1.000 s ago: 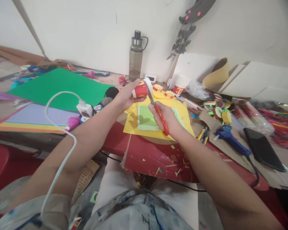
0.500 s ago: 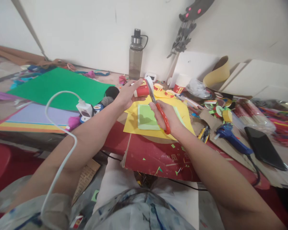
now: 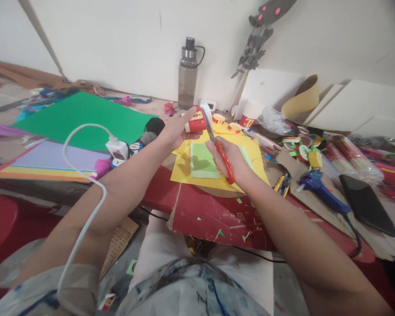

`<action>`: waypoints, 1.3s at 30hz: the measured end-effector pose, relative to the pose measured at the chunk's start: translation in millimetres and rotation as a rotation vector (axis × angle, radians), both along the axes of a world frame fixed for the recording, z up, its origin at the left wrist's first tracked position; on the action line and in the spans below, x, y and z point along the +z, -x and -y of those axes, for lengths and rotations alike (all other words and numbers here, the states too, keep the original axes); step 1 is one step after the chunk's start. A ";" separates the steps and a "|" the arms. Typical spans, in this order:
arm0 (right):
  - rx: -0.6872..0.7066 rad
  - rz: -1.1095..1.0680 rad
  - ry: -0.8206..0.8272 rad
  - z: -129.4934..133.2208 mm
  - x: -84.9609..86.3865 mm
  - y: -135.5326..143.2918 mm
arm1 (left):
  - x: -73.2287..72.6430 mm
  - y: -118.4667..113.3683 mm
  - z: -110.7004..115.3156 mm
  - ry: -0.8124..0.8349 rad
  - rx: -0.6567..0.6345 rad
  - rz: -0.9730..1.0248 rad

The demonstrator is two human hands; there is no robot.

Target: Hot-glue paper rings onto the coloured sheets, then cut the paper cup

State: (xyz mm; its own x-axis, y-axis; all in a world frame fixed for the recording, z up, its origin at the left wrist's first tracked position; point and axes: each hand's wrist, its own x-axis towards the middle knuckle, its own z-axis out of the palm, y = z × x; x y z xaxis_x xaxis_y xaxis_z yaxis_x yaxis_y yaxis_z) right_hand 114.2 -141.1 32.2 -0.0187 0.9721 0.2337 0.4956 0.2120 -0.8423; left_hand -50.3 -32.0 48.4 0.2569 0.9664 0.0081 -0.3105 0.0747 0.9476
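Note:
A red and white paper cup (image 3: 196, 121) lies sideways in my left hand (image 3: 176, 129), its fingers wrapped round it. My right hand (image 3: 228, 158) is closed on the handles of orange-red scissors (image 3: 224, 159). The scissor blades point up and touch the cup's right end, where a white edge stands out. Below the hands, light green paper (image 3: 204, 161) rests on yellow sheets (image 3: 181, 172).
Behind stands a grey bottle (image 3: 188, 79). Another cup (image 3: 251, 115) is at the back right. To the right lie a blue glue gun (image 3: 324, 191), a black phone (image 3: 368, 205) and a cutter (image 3: 282, 184). A white cable (image 3: 100, 184) crosses in front of my left arm.
The cup has turned slightly between my left fingers, showing more of its printed label. My view has shifted a little. Both hands keep their hold.

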 end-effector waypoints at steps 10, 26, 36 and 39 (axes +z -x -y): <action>-0.029 0.018 -0.019 1.5 2.9 0.7 | 1.5 -2.6 6.1 0.002 -0.008 0.024; 0.012 -0.014 -0.009 0.0 0.3 -0.6 | 2.5 -1.7 3.8 0.056 -0.027 0.054; -0.039 -0.032 -0.023 0.3 -0.2 2.2 | 4.5 -4.2 9.5 0.013 -0.016 0.049; -0.036 -0.037 -0.026 0.6 0.2 2.7 | 3.4 -2.2 6.9 0.023 -0.027 0.051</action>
